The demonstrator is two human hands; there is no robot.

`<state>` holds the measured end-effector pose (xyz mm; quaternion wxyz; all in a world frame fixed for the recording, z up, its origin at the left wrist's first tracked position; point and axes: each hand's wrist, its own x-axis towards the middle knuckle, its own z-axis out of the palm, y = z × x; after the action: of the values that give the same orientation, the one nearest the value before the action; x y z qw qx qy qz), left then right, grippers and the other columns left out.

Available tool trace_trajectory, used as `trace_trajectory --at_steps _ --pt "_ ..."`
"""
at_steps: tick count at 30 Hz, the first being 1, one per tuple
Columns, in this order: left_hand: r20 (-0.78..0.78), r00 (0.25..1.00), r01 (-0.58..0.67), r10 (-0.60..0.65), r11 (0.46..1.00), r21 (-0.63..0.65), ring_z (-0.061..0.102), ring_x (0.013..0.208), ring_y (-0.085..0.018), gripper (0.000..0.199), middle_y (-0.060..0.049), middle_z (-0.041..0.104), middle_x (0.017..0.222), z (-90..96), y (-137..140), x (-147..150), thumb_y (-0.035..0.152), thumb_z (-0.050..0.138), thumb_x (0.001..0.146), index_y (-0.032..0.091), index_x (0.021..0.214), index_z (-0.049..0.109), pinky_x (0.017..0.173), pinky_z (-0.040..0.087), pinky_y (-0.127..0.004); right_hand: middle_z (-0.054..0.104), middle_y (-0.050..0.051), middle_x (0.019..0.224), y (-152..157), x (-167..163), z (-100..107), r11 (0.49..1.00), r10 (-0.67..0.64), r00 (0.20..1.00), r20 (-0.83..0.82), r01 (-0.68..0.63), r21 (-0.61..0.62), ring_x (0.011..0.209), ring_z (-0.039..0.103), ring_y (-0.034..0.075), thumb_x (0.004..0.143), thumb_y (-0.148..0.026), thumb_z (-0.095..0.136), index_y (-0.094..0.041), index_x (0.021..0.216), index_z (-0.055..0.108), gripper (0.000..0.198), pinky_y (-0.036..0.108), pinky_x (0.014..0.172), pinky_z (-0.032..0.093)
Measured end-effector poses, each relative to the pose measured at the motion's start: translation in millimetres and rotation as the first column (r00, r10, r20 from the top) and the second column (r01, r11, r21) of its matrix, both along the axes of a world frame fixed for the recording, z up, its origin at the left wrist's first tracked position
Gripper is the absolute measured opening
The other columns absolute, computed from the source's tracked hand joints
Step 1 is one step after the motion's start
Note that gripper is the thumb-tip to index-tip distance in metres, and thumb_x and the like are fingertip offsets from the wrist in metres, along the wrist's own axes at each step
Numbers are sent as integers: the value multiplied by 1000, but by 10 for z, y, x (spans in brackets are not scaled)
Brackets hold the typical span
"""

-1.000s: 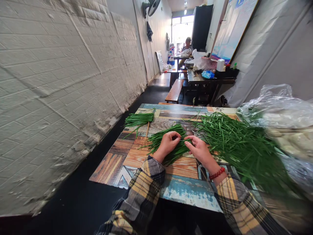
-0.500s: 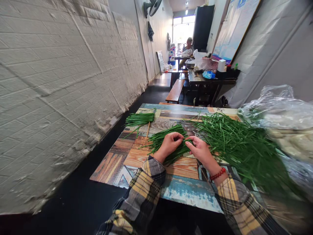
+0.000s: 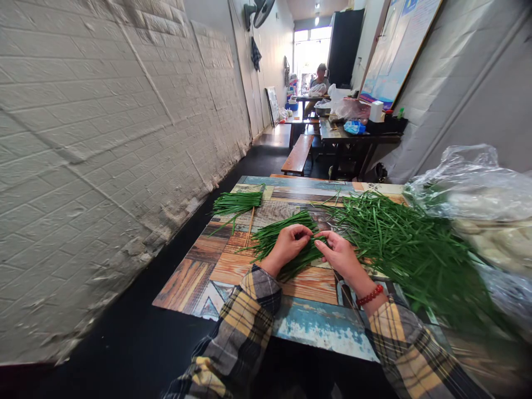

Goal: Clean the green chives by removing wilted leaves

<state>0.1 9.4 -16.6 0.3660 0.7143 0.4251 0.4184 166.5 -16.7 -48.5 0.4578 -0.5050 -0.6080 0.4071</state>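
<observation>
A bundle of green chives (image 3: 270, 235) lies on the wood-patterned table (image 3: 233, 271). Over its right end, my left hand (image 3: 291, 244) is closed in a pinch at the chive ends. My right hand (image 3: 338, 252), with a red bead bracelet at the wrist, faces it, thumb and index finger pinched on the same ends, where a little green shows. The fingertips of both hands almost meet. A thin stick (image 3: 351, 299) slants from below my right hand toward its wrist; its upper end is hidden.
At the far left of the table lies another chive bundle (image 3: 236, 203) with thin wooden sticks (image 3: 250, 227). A loose chive heap (image 3: 399, 238) spreads to the right, beside a clear plastic bag (image 3: 477, 183). Farther off are a bench (image 3: 298, 154), a cluttered table (image 3: 338, 133) and a seated person (image 3: 321, 75).
</observation>
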Motion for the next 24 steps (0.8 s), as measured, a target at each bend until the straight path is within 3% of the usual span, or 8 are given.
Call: trace_trajectory --at_steps 6,14,24 --pt "-37 999 8 -6 998 56 57 70 -13 13 -3 66 73 4 -1 -10 10 56 74 12 76 69 66 42 -22 49 -5 57 4 -5 -7 1000 -5 1000 -4 5 -9 46 51 12 79 -44 60 -21 99 60 31 23 41 45" --pt "-57 998 14 -10 998 63 57 70 -13 12 -4 66 74 18 -10 -12 10 56 75 12 77 68 66 42 -22 30 -9 57 -43 -26 75 1000 13 1000 -11 -13 -20 42 41 9 81 -38 58 -27 126 50 47 22 41 47" --pt "-48 999 27 -25 999 35 57 69 -12 12 -2 65 72 20 -7 -5 12 55 75 13 76 68 65 43 -21 42 -8 58 -13 -31 34 1000 -5 999 -39 5 -2 45 47 9 79 -40 60 -26 110 54 35 20 41 43"
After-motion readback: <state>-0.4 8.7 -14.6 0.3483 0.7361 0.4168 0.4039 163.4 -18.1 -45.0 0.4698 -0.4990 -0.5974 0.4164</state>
